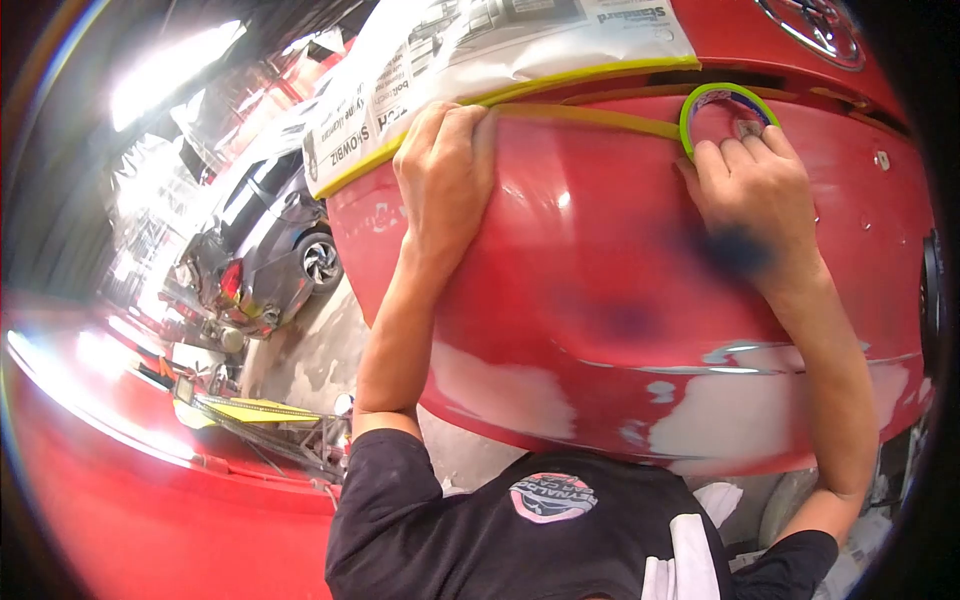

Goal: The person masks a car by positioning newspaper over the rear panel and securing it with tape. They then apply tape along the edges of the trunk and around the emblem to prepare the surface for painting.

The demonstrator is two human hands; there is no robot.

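My right hand (752, 180) is closed on a roll of yellow-green tape (687, 120) at the upper right. From the roll a strip of tape (590, 117) stretches left along the upper edge of a red car panel (560, 230). At the strip's left end my left hand (447, 165) presses on the panel with its fingers bent together; whether it pinches the tape is hard to see. Newspaper (480, 55), edged with the same tape, covers the surface beyond both hands. Pale sanded patches (725, 415) show low on the panel.
A grey car (265, 245) with a red tail light stands at the left. Nearer, a yellow and black metal device (250, 410) lies beside a red glossy surface (150, 500). A round chrome emblem (815, 30) is at the upper right.
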